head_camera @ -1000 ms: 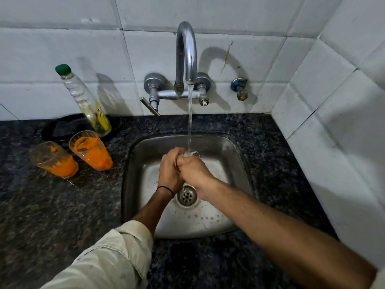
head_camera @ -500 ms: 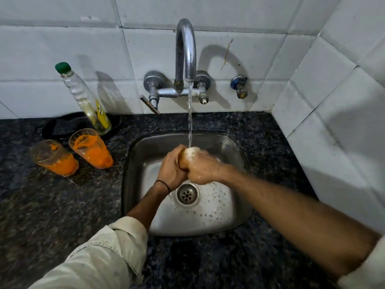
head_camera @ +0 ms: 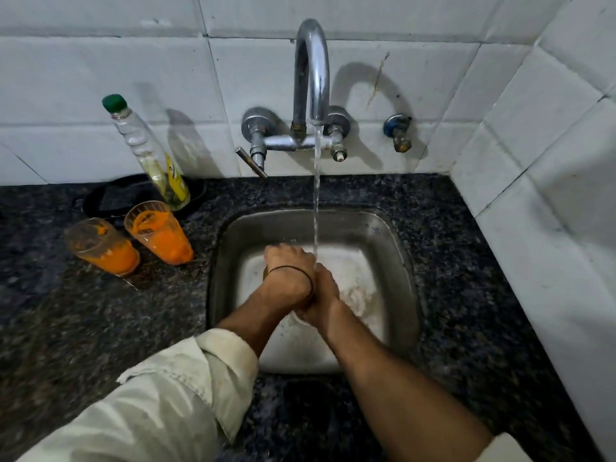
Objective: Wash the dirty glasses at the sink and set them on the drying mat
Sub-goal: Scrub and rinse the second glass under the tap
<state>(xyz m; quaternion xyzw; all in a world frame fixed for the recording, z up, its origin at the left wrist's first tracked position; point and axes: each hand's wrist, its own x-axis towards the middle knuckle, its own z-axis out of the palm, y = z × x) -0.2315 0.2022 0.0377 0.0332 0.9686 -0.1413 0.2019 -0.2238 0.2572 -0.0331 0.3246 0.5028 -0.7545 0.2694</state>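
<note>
Since half a second ago the hands have been dropping lower and nearer in the sink (head_camera: pixel 405 261), and the left wrist is now crossing over the right. The left hand (head_camera: pixel 288 273) is curling closed around something brownish showing at its near-left edge, probably the glass being washed, though it is almost wholly hidden. The right hand (head_camera: pixel 321 296) is tucking under and against the left, and whether its fingers are closing on the glass or rubbing inside it cannot be told. Water (head_camera: pixel 316 201) is running from the tap (head_camera: pixel 311 68) and landing just at the back of the hands. To rinse well, the person should probably be turning the glass mouth-up under the stream while the fingers are working round the inside wall and rim, gripping firmly because wet glass slips. Two orange-smeared glasses (head_camera: pixel 160 233) are waiting on the counter (head_camera: pixel 83 311) to the left, beside a bottle (head_camera: pixel 150 155). No drying mat can be clearly made out.
</note>
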